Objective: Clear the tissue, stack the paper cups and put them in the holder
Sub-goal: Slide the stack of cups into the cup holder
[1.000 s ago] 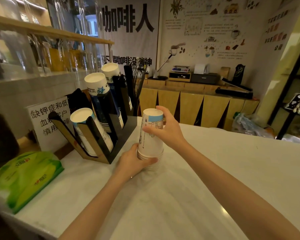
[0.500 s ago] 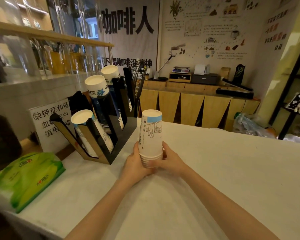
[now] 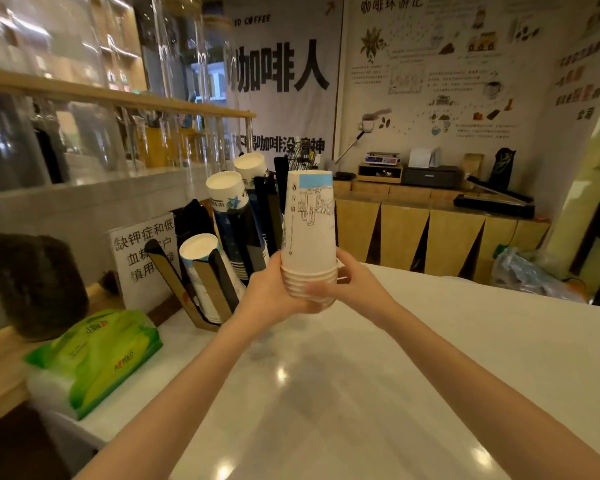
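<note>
Lifting stack [image 3: 309, 237] off counter [image 3: 430, 341] | was resting a moment ago, now airborne, upside down | left hand [image 3: 271, 299] and right hand [image 3: 354, 285] both clasp its rims | holder [image 3: 219, 271] just left (stacking looks done).

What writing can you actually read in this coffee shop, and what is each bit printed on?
"咖啡人": large black characters on the white banner.
"COFFEE": small print at the banner's top; letters before it are cut off.
"咖啡环游记": heading of the wall poster; its small text is too blurred.
"缺钾症和低", then partly hidden lines: white sign behind the cup holder.
Tissue pack, cup stack: print too small to read.
</note>
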A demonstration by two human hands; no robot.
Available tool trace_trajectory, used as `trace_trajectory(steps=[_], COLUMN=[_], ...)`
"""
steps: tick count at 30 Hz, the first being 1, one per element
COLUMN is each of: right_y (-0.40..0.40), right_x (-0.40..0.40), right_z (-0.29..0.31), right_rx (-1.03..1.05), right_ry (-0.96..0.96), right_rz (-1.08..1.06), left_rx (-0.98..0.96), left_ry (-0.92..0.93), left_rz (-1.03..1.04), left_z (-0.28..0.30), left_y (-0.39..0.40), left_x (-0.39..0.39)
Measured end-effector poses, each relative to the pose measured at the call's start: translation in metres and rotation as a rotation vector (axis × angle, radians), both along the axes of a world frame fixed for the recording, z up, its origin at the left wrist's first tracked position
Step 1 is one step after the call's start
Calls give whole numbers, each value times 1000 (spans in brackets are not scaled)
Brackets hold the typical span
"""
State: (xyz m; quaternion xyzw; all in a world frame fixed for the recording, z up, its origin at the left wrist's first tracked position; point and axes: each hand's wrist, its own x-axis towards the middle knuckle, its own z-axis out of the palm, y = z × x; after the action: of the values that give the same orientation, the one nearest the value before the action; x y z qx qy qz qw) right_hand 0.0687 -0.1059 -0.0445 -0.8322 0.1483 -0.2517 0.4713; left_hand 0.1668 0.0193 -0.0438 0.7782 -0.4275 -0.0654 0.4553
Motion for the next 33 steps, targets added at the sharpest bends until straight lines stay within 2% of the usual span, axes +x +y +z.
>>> trace_trajectory(steps=[10, 16, 22, 26, 33], right_y=[31, 51, 66, 79, 93], right_x=[36, 71, 98, 109, 120], right_z=[82, 108, 118, 111, 87], right_rx=[11, 123, 109, 113, -44], right_ry=[-84, -18, -22, -54, -110], right_rz=[140, 219, 279, 301, 263], left_rx=[-105, -93, -142, -121, -95], left_ry=[-148, -119, -36, -44, -53], left_rz=[64, 140, 173, 161, 121], left_z=[86, 106, 109, 105, 82], left_y=[42, 68, 95, 105, 105], left_x=[27, 55, 84, 101, 123])
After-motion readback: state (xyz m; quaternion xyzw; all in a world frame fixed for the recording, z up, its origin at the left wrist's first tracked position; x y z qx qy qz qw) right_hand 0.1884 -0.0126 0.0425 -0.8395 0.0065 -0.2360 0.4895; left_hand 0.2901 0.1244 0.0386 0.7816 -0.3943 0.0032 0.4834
